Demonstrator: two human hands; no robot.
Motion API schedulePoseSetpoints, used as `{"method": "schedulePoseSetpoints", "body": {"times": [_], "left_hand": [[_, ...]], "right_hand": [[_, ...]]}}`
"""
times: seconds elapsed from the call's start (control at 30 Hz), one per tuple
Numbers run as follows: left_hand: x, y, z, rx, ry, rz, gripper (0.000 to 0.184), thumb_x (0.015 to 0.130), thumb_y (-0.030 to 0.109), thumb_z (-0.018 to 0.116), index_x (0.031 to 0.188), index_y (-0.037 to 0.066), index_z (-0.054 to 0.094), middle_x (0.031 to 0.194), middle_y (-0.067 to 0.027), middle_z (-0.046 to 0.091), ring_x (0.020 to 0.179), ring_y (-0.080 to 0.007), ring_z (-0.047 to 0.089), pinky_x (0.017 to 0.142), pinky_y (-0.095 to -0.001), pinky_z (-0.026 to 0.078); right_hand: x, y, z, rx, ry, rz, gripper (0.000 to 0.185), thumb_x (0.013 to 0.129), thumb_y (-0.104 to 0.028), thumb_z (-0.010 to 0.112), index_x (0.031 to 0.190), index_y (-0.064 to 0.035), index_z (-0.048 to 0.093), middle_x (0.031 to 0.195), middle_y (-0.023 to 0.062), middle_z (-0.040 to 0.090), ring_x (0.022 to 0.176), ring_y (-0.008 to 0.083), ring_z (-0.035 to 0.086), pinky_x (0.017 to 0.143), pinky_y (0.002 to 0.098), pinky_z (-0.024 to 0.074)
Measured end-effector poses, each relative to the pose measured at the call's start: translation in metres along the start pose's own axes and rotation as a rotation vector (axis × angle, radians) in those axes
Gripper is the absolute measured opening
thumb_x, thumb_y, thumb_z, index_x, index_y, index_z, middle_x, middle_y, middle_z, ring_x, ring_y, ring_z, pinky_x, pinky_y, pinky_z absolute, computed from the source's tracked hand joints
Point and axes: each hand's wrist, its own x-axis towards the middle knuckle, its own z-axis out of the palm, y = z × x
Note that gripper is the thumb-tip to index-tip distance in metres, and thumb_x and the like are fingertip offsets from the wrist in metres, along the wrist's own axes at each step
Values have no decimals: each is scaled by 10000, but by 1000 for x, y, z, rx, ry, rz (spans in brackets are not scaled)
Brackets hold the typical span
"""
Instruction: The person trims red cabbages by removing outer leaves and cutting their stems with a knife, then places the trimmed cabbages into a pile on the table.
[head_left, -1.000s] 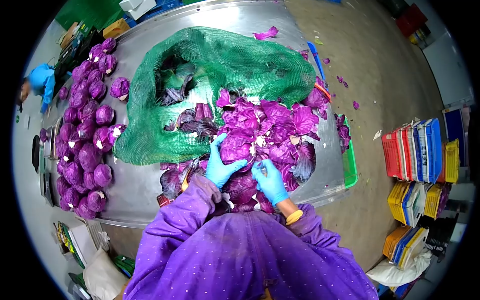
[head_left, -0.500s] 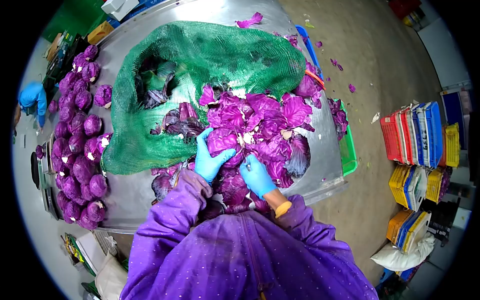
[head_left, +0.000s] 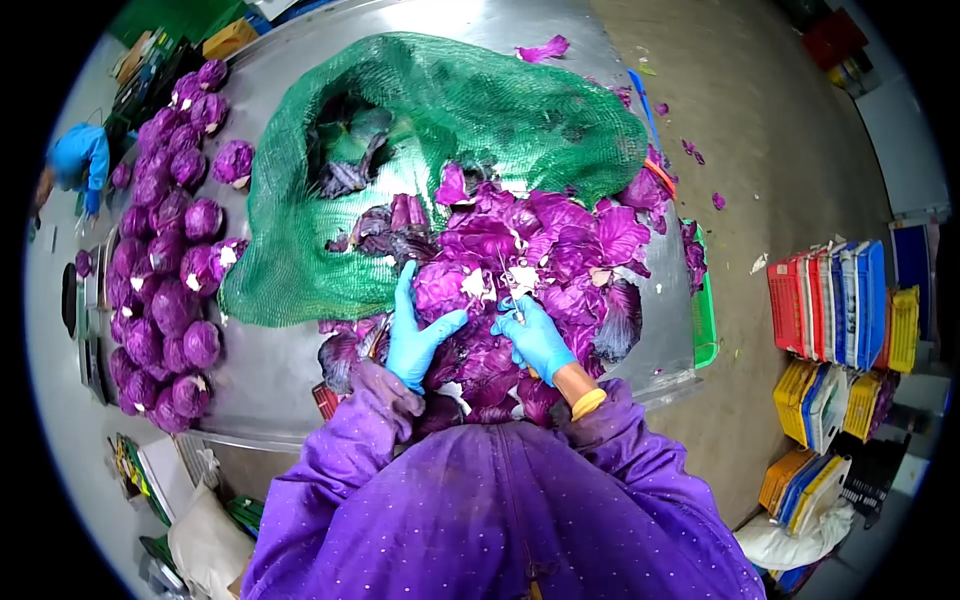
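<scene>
A purple cabbage (head_left: 438,287) with a pale cut stem end lies on a heap of loose purple leaves (head_left: 485,370). My left hand (head_left: 418,338), in a blue glove, is open at its left side, with the thumb spread below the cabbage. Whether the fingertips touch it, I cannot tell. My right hand (head_left: 540,340), also gloved, is closed around a small knife (head_left: 517,312), its thin blade pointing away from me. A white piece of cut stem (head_left: 522,281) lies just beyond that hand. Behind the heap spreads a green mesh sack (head_left: 450,110) with dark leaves in its opening.
Several whole purple cabbages (head_left: 172,306) line the left side of the metal table (head_left: 265,400). A green crate (head_left: 706,310) stands at the table's right edge. Stacked coloured crates (head_left: 830,305) are on the floor at right. A person in blue (head_left: 82,160) is at far left.
My left hand has loosened from the cabbage and its fingers have spread. The cabbage's pale cut end now shows. My right hand has moved slightly right with the knife. The whole view has shifted.
</scene>
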Motion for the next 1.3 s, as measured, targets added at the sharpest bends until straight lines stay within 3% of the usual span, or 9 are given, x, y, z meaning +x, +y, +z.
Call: {"method": "schedulePoseSetpoints", "body": {"times": [0.13,0.27,0.33,0.4,0.63,0.77,0.83,0.93,1.3], "left_hand": [[14,-21,5,-121,187,-92,932,693,89,836,1422,36,259,1292,-146,465,1154,-224,496,1009,-344,409],[10,-21,-9,-264,154,-156,848,727,18,778,1409,29,273,1252,-128,481,1115,-218,521,977,-340,447],[1,-29,-9,-261,203,-128,866,722,3,773,1416,27,255,1264,-126,472,1126,-222,516,986,-348,442],[-4,-37,4,-421,257,-116,912,700,-8,781,1426,28,231,1279,-121,459,1144,-227,505,997,-362,431],[-24,-19,44,-355,415,-83,714,740,21,761,1320,58,345,1215,-109,518,1075,-209,557,930,-344,486],[-23,-27,29,-252,383,-154,702,734,121,798,1278,71,357,1194,-97,524,1021,-191,576,827,-322,522],[-23,-2,22,-209,347,-340,694,754,243,796,1271,102,356,1188,-89,526,981,-188,586,686,-327,542],[-14,11,15,-174,349,-443,792,759,259,797,1343,50,305,1188,-124,517,986,-198,590,743,-315,552],[-26,-43,37,-31,453,-42,609,687,107,844,1155,43,459,1095,-81,533,984,-173,541,887,-318,454]], "right_hand": [[-4,-4,-15,-59,-14,-5,298,954,-220,528,1171,-16,514,982,133,681,406,85,436,368,231,367],[-15,-32,-76,623,-358,-61,310,966,-269,508,1113,1,547,989,189,691,388,80,436,348,237,377],[-13,-34,-67,-38,33,10,362,954,-284,548,1171,4,527,930,132,701,390,91,450,349,242,371],[-22,-45,-51,-65,-5,-45,457,945,-312,570,1252,17,491,882,93,700,398,96,463,355,244,373],[-9,-22,25,-47,-136,-113,927,937,-566,464,1500,-97,-104,716,140,596,431,144,518,378,273,407],[-9,-22,27,-65,-129,-120,918,944,-557,455,1496,-126,-138,749,140,603,428,140,509,383,275,412],[-12,-25,25,-26,-149,-93,906,949,-548,452,1498,-133,-137,752,137,603,429,137,507,383,275,411],[-19,-32,27,-39,-186,-70,864,963,-522,444,1503,-163,-127,706,108,587,424,133,493,378,275,400],[1,-11,14,91,-10,-109,548,1001,-371,443,1480,-148,296,509,27,488,336,117,443,319,261,369]]}}
